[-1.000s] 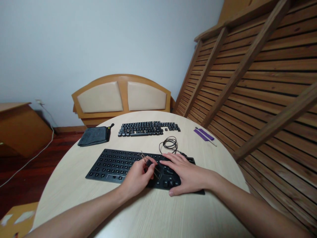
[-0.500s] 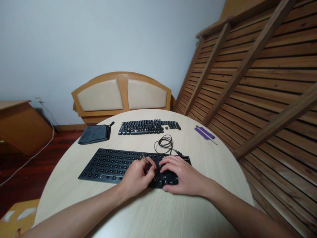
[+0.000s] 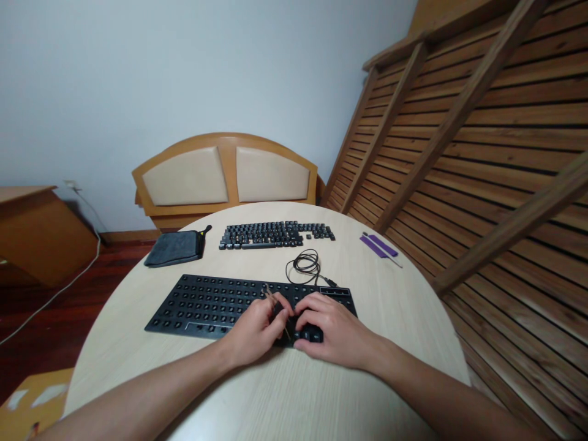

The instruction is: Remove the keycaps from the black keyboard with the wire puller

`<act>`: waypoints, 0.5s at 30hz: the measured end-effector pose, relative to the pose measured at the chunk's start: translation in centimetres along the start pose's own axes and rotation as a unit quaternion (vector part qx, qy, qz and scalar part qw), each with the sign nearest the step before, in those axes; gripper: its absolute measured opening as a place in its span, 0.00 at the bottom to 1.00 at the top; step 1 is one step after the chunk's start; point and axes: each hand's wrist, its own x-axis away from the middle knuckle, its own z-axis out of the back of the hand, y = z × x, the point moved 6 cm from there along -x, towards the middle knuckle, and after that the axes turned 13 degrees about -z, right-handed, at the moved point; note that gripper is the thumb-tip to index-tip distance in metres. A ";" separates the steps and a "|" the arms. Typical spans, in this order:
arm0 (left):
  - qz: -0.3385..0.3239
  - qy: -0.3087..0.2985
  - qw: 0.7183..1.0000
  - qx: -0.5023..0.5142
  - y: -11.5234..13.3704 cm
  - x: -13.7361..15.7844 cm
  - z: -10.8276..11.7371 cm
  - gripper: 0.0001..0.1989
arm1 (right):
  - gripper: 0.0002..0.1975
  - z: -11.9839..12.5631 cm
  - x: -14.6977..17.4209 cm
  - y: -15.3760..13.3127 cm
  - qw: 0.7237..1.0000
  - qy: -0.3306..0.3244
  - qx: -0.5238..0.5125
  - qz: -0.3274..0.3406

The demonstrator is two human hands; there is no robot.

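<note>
A black keyboard (image 3: 209,303) lies in front of me, its left part stripped of keycaps with small square sockets showing. A few dark keycaps (image 3: 311,334) are still on its right end. My left hand (image 3: 260,324) is closed around a thin wire keycap puller (image 3: 269,295), whose wire ends point down at the keyboard; part of it is hidden by my fingers. Over the keyboard's right end lies my right hand (image 3: 328,327), thumb and fingers apart around the keycaps, its fingertips close to my left fingers. What lies under its palm is hidden.
Behind the keyboard, loose keycaps (image 3: 257,236) are laid out in rows. A coiled cable (image 3: 307,264) sits at the keyboard's back edge. To the left is a dark pouch (image 3: 174,248); to the right, purple strips (image 3: 379,246) with a thin tool. The round table (image 3: 395,318) has a curved edge.
My right hand has shifted a little left, so its fingertips come closer to my left hand. My left hand keeps its hold on the puller at almost the same place.
</note>
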 end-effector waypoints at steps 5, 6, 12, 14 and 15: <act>0.032 0.013 0.995 0.090 -0.9 0.1 -0.2 0.12 | 0.06 -0.1 0.0 -0.3 1.000 -0.003 -0.010 0.011; 0.037 0.014 0.994 0.098 -1.0 0.1 -0.2 0.12 | 0.06 -0.1 0.0 -0.3 1.000 -0.001 -0.014 0.012; 0.044 0.014 0.993 0.108 -1.3 0.2 -0.2 0.13 | 0.06 -0.3 0.0 0.1 0.999 0.015 -0.036 0.014; 0.042 0.015 0.993 0.107 -1.3 0.3 -0.2 0.14 | 0.06 -0.3 0.0 0.1 0.999 0.022 -0.044 0.020; 0.042 0.016 0.993 0.107 -1.3 0.2 -0.2 0.14 | 0.06 -0.3 0.0 0.1 0.998 0.027 -0.049 0.022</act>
